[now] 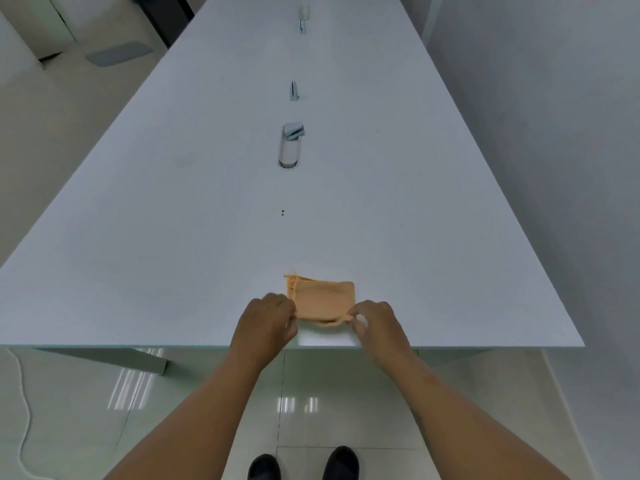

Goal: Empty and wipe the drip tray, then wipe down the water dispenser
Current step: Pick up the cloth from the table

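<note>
Both hands hold a folded orange cloth that lies on a white table, close to the table's near edge. The left hand has its fingers curled round the cloth's near left corner, and the right hand pinches the near right corner between thumb and fingers. The near hem runs in a rolled fold from one hand to the other, and the rest of the cloth lies flat beyond the knuckles. Loose threads stick out at the far left corner, just beyond the left hand. Well beyond both hands, along the table's middle line, two small dark dots come first, then a white cylinder with a metal top that stands in a round hole. Whether the cylinder is the dispenser cannot be told. Farther still a small metal bracket stands upright. Below the forearms the tiled floor shows two black shoes, and a white cord trails on the floor far out to the left of the left arm.
</note>
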{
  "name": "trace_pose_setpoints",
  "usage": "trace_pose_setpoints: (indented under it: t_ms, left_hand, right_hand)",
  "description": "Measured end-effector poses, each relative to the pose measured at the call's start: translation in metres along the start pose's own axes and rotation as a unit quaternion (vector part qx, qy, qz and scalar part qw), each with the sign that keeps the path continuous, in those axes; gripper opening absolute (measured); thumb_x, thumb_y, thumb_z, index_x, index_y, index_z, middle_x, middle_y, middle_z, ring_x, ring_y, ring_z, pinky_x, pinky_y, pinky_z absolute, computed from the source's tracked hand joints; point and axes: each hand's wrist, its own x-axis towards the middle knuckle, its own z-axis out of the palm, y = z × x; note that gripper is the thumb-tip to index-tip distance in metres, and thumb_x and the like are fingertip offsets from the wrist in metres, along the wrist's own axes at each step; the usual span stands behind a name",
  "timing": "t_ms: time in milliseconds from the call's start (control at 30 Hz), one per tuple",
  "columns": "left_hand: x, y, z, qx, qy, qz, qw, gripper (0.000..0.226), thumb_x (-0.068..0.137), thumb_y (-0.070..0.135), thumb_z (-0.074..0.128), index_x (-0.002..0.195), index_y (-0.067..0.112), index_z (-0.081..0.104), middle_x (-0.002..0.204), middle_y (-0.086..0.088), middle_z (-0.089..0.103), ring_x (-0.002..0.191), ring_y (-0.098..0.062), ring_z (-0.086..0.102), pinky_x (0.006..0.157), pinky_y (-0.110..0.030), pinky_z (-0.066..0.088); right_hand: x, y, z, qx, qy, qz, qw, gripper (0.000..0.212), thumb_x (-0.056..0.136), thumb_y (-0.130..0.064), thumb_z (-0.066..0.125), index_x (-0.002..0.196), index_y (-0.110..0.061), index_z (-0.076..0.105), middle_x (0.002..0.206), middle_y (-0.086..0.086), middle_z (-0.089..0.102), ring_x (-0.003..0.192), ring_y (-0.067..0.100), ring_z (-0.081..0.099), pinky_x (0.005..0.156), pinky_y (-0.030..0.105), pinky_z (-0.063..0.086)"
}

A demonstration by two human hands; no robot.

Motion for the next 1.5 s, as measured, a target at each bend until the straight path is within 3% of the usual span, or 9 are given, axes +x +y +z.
trace_pose_setpoints:
  t_ms: [100, 233, 367, 567, 667, 900, 1067, 1233, 1500]
  left_hand:
    - [0.021, 0.003, -0.035, -0.156, 0.003, -0.110, 0.982, 0.006, 0.085, 0.022, 0.067, 0.089, 0.018, 0.063, 0.090, -0.005, 0.059, 0.082, -0.023, 0.057, 0.069, -0.035, 0.048]
    - [0.057, 0.018, -0.082, -0.316, 0.030, -0.143, 0.937, 0.008, 0.091, 0.024, 0.061, 0.085, 0.019, 0.061, 0.085, -0.002, 0.065, 0.078, -0.019, 0.058, 0.068, -0.033, 0.046]
    - [0.078, 0.039, -0.113, -0.417, -0.001, -0.117, 0.901, 0.008, 0.094, 0.028, 0.065, 0.088, 0.023, 0.068, 0.090, 0.001, 0.070, 0.081, -0.013, 0.061, 0.067, -0.025, 0.046]
    - [0.087, 0.087, -0.127, -0.506, -0.092, -0.037, 0.857, 0.019, 0.092, 0.032, 0.069, 0.087, 0.014, 0.073, 0.089, -0.004, 0.074, 0.084, -0.019, 0.067, 0.074, -0.032, 0.058]
    - [0.077, 0.118, -0.118, -0.524, -0.142, 0.001, 0.840, 0.019, 0.093, 0.030, 0.068, 0.087, 0.012, 0.072, 0.089, -0.005, 0.073, 0.080, -0.016, 0.066, 0.067, -0.025, 0.057]
    - [0.015, 0.212, -0.091, -0.522, -0.249, 0.077, 0.812, 0.020, 0.094, 0.027, 0.067, 0.083, 0.010, 0.071, 0.090, -0.011, 0.071, 0.081, -0.021, 0.063, 0.080, -0.046, 0.059]
    - [-0.048, 0.299, -0.080, -0.486, -0.292, 0.136, 0.813, 0.020, 0.095, 0.026, 0.064, 0.081, 0.012, 0.070, 0.080, -0.003, 0.066, 0.074, -0.020, 0.058, 0.070, -0.039, 0.055]
    - [-0.141, 0.399, -0.078, -0.450, -0.352, 0.224, 0.790, 0.024, 0.095, 0.027, 0.065, 0.085, 0.006, 0.068, 0.074, -0.005, 0.055, 0.070, -0.022, 0.049, 0.066, -0.036, 0.045]
    - [-0.346, 0.522, -0.065, -0.404, -0.435, 0.338, 0.730, 0.025, 0.096, 0.029, 0.064, 0.085, 0.007, 0.069, 0.083, -0.007, 0.062, 0.076, -0.025, 0.057, 0.077, -0.046, 0.058]
  right_hand:
    - [0.002, -0.018, -0.033, 0.139, 0.024, 0.037, 0.989, 0.012, 0.094, -0.018, 0.062, 0.104, -0.018, 0.068, 0.114, 0.005, 0.064, 0.111, 0.020, 0.056, 0.090, 0.023, 0.042]
    - [-0.002, -0.051, -0.081, 0.282, 0.052, 0.064, 0.956, 0.007, 0.095, -0.019, 0.059, 0.092, -0.016, 0.063, 0.094, 0.000, 0.064, 0.089, 0.017, 0.056, 0.073, 0.022, 0.044]
    - [-0.026, -0.062, -0.116, 0.374, 0.122, 0.101, 0.914, 0.015, 0.097, -0.020, 0.058, 0.101, -0.008, 0.065, 0.106, 0.008, 0.067, 0.095, 0.021, 0.062, 0.086, 0.034, 0.053]
    - [-0.085, -0.055, -0.149, 0.408, 0.249, 0.140, 0.867, 0.015, 0.096, -0.023, 0.060, 0.096, -0.010, 0.069, 0.100, 0.004, 0.071, 0.096, 0.020, 0.067, 0.085, 0.032, 0.058]
    - [-0.130, -0.042, -0.148, 0.405, 0.314, 0.176, 0.841, 0.015, 0.094, -0.026, 0.062, 0.094, -0.014, 0.071, 0.098, 0.003, 0.073, 0.098, 0.021, 0.068, 0.091, 0.036, 0.055]
    - [-0.258, -0.007, -0.132, 0.401, 0.432, 0.262, 0.764, 0.022, 0.100, -0.023, 0.051, 0.095, -0.010, 0.068, 0.097, 0.011, 0.071, 0.094, 0.025, 0.065, 0.093, 0.043, 0.054]
    - [-0.363, 0.000, -0.113, 0.441, 0.528, 0.282, 0.669, 0.024, 0.099, -0.033, 0.054, 0.090, -0.015, 0.068, 0.093, 0.007, 0.071, 0.089, 0.021, 0.066, 0.086, 0.040, 0.055]
    - [-0.492, 0.008, -0.087, 0.427, 0.597, 0.310, 0.604, 0.023, 0.091, -0.018, 0.066, 0.094, 0.004, 0.063, 0.087, 0.011, 0.064, 0.082, 0.021, 0.058, 0.084, 0.047, 0.053]
    - [-0.743, 0.011, -0.046, 0.395, 0.678, 0.353, 0.509, 0.025, 0.089, -0.025, 0.068, 0.090, 0.000, 0.067, 0.081, 0.007, 0.065, 0.076, 0.016, 0.059, 0.076, 0.038, 0.053]
